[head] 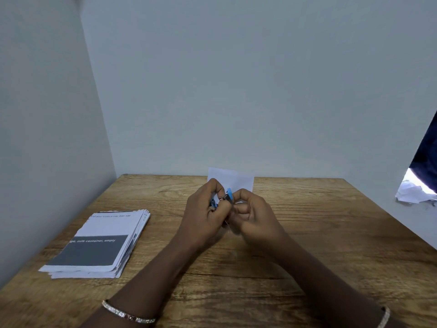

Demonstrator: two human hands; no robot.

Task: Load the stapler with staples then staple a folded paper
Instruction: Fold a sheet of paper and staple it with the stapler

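Observation:
A small blue stapler (pixel 227 195) with metal parts is held between both hands above the middle of the wooden table (pixel 307 233). My left hand (pixel 203 214) wraps around its left side, with blue plastic showing between the fingers. My right hand (pixel 250 213) pinches the stapler's right end with curled fingers. Most of the stapler is hidden by the fingers; I cannot make out any staples. A white folded paper (pixel 233 179) lies on the table just behind the hands, near the back wall.
A stack of printed sheets (pixel 99 245) with a grey band lies on the table's left side. Grey walls close the left and back. At the right edge are crumpled white paper (pixel 411 192) and dark blue fabric (pixel 425 152).

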